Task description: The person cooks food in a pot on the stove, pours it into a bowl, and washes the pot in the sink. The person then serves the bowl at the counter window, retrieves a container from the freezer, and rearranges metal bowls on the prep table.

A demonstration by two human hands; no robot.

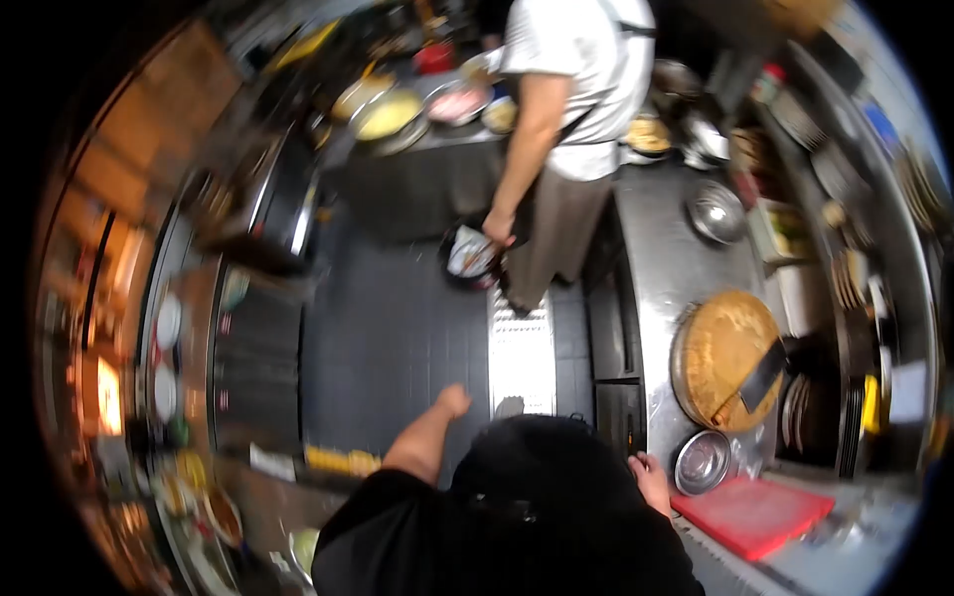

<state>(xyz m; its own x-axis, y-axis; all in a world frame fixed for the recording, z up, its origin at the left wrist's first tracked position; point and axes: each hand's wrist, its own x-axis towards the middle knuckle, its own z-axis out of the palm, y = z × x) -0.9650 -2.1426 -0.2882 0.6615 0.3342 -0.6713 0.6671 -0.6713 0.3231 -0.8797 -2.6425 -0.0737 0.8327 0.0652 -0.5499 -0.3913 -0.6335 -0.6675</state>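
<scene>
Over the dark tiled floor, my left hand [454,400] hangs with its fingers curled closed, and nothing shows in it. My right hand [651,482] is at the edge of the steel counter [661,288], its fingers curled round something small and dark that I cannot make out. Just right of it are a metal bowl [703,462] and a red cutting board [755,515]. Beyond these lies a round wooden chopping block [720,343] with a cleaver [763,377] on it.
Ahead, a person in a white shirt [591,89] holds a dark container [467,260] low by the floor. Food bowls [388,117] stand on the far counter. Shelves with stacked plates [845,273] line the right. Dark cabinets [258,358] are at the left.
</scene>
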